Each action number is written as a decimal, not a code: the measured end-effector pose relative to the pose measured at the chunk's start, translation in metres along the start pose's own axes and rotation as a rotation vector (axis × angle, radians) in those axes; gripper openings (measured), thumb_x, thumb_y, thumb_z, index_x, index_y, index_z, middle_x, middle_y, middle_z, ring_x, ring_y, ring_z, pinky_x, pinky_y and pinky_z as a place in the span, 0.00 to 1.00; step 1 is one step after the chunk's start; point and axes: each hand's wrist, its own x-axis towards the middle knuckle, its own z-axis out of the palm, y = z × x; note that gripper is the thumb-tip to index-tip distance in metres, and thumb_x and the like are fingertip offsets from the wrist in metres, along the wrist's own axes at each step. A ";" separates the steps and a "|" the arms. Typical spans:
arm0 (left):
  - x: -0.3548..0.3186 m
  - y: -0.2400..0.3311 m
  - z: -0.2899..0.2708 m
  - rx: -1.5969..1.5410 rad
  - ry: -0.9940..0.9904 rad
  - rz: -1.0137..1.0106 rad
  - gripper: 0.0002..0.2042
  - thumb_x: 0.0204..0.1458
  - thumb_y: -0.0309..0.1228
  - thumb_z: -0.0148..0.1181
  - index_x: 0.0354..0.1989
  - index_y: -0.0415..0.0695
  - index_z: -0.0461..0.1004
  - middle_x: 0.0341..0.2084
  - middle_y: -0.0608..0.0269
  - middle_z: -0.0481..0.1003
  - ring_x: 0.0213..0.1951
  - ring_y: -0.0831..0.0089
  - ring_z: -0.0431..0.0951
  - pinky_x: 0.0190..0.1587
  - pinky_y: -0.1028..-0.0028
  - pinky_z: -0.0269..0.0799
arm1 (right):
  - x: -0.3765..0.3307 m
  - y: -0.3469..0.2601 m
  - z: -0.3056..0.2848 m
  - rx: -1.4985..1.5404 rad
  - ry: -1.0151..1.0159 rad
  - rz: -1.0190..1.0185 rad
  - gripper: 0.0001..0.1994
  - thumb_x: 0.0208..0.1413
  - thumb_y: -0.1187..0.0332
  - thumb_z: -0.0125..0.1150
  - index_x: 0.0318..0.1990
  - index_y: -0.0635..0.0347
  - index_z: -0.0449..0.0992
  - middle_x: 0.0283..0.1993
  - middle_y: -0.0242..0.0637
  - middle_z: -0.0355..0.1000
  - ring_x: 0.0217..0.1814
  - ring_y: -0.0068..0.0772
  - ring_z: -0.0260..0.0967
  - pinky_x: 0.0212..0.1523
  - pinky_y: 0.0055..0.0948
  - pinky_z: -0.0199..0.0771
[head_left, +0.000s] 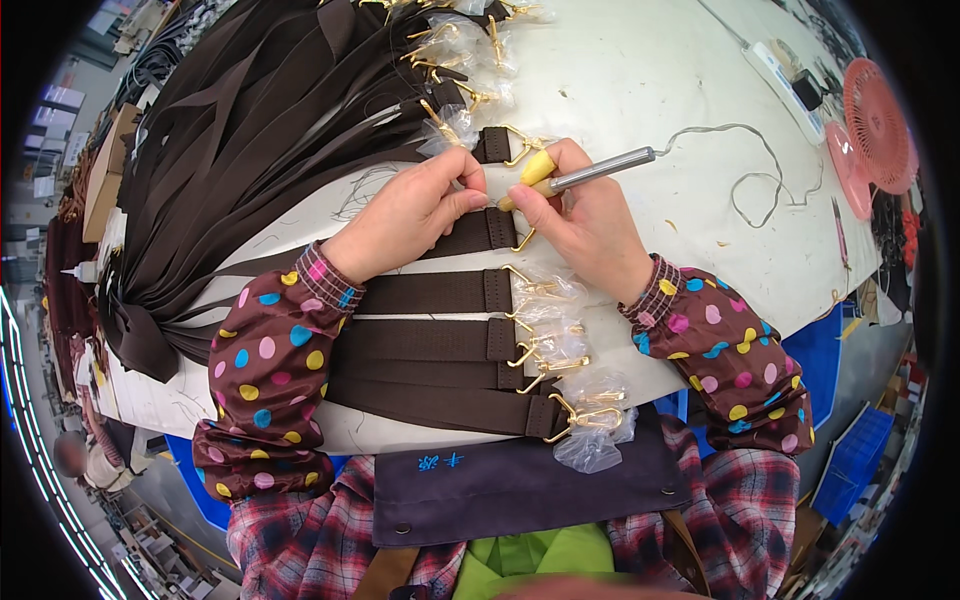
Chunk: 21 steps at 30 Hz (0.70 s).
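My right hand (590, 225) grips a pen-shaped corded electric tool (605, 167), much like a soldering iron, with a silver barrel. A yellow cover (537, 167) sits on one of its fingers. The tool's tip end points left at a dark brown webbing strap (480, 233) with a stitched end and a gold metal hook (524, 240). My left hand (415, 212) is closed in a pinch at that strap's end, close to the tip; what its fingertips hold is too small to make out. More brown straps (420, 340) lie side by side below, their gold hooks (575, 415) partly in clear plastic bags.
A big heap of brown straps (230, 110) covers the table's left side. Loose dark threads (370, 190) lie by it. To the right are a white power strip (785, 85), a pink fan (875, 125) and tweezers (840, 232). Blue bins (850, 465) stand beyond the table (690, 260).
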 end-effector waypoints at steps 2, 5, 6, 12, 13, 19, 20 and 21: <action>0.000 0.001 0.000 0.008 -0.004 -0.012 0.06 0.57 0.30 0.54 0.36 0.41 0.65 0.21 0.63 0.70 0.21 0.75 0.70 0.25 0.74 0.66 | 0.000 0.000 0.000 -0.015 -0.001 -0.013 0.12 0.55 0.66 0.61 0.36 0.61 0.65 0.21 0.33 0.64 0.19 0.21 0.60 0.21 0.24 0.60; 0.000 0.000 0.000 0.002 0.000 0.002 0.07 0.58 0.30 0.54 0.36 0.41 0.65 0.21 0.63 0.70 0.21 0.75 0.70 0.25 0.75 0.67 | 0.000 0.000 0.001 -0.019 0.005 -0.020 0.12 0.55 0.66 0.62 0.36 0.61 0.65 0.21 0.33 0.64 0.19 0.22 0.60 0.21 0.24 0.60; 0.000 0.000 0.000 0.010 0.000 -0.001 0.07 0.58 0.30 0.54 0.35 0.41 0.65 0.21 0.63 0.70 0.21 0.75 0.70 0.25 0.75 0.67 | 0.000 0.000 0.000 -0.020 0.005 -0.019 0.12 0.55 0.66 0.62 0.36 0.61 0.65 0.21 0.33 0.64 0.19 0.22 0.60 0.21 0.24 0.60; 0.000 0.002 0.000 -0.012 -0.001 -0.039 0.07 0.58 0.30 0.54 0.35 0.41 0.65 0.21 0.63 0.70 0.21 0.76 0.69 0.25 0.75 0.67 | 0.000 0.000 0.000 -0.040 -0.001 -0.015 0.12 0.55 0.65 0.61 0.36 0.60 0.65 0.21 0.33 0.64 0.19 0.22 0.60 0.21 0.25 0.59; 0.000 0.003 0.000 -0.030 -0.003 -0.086 0.07 0.58 0.30 0.54 0.35 0.41 0.65 0.21 0.63 0.69 0.21 0.76 0.69 0.25 0.75 0.67 | 0.000 0.000 -0.001 -0.040 -0.005 -0.010 0.12 0.55 0.66 0.61 0.36 0.61 0.65 0.21 0.33 0.64 0.19 0.22 0.61 0.21 0.24 0.60; 0.000 -0.002 0.003 0.082 0.027 0.075 0.06 0.55 0.28 0.57 0.36 0.42 0.67 0.23 0.70 0.68 0.21 0.85 0.64 0.22 0.80 0.61 | -0.001 -0.004 -0.002 0.069 0.089 0.023 0.10 0.55 0.68 0.59 0.34 0.62 0.64 0.22 0.33 0.68 0.21 0.20 0.65 0.22 0.23 0.63; 0.000 0.001 0.004 0.082 0.026 0.075 0.06 0.55 0.28 0.57 0.36 0.42 0.67 0.23 0.70 0.68 0.21 0.85 0.64 0.22 0.80 0.61 | -0.001 -0.006 -0.003 0.072 0.138 0.013 0.10 0.55 0.69 0.59 0.34 0.62 0.63 0.23 0.33 0.68 0.22 0.19 0.65 0.23 0.22 0.63; 0.000 0.005 0.008 0.139 0.057 0.096 0.07 0.54 0.30 0.59 0.35 0.41 0.69 0.24 0.66 0.71 0.22 0.78 0.68 0.25 0.76 0.64 | -0.001 -0.007 -0.004 0.072 0.139 0.013 0.10 0.55 0.69 0.59 0.34 0.62 0.63 0.23 0.33 0.68 0.22 0.19 0.65 0.23 0.22 0.63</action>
